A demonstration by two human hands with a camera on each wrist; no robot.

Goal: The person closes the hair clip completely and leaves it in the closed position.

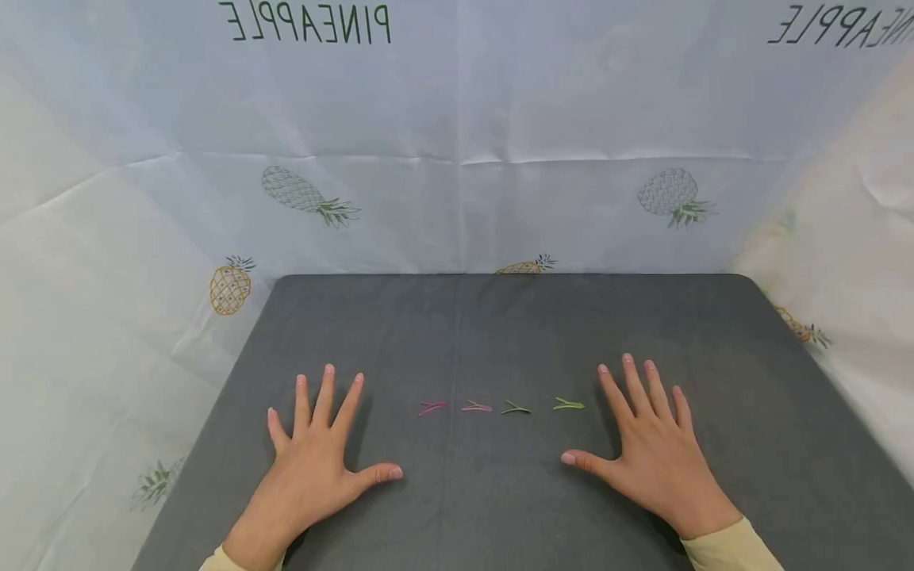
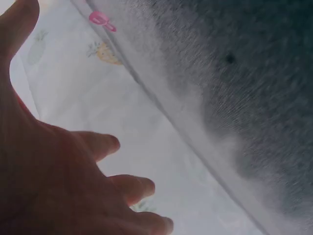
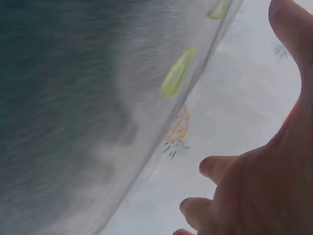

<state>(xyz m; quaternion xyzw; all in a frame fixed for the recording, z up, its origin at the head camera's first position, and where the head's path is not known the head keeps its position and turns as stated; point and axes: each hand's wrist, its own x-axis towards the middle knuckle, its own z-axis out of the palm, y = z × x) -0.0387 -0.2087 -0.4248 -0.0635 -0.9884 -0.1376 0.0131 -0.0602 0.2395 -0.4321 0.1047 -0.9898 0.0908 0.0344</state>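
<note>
Several small snap hair clips lie in a row across the grey table, each with its two prongs spread apart. From left to right in the head view they are a magenta clip [image 1: 438, 406], a pale pink clip [image 1: 485, 409], a dark green clip [image 1: 524, 411] and a yellow-green clip [image 1: 577, 406]. My left hand [image 1: 310, 460] is left of the row, fingers spread, holding nothing. On the other side my right hand [image 1: 657, 452] is spread too, its fingers closest to the yellow-green clip. Both palms face down over the table.
The dark grey table [image 1: 500, 333] has rounded far corners. Behind it and along its sides hangs a white cloth [image 1: 400, 103] printed with pineapples and mirrored lettering.
</note>
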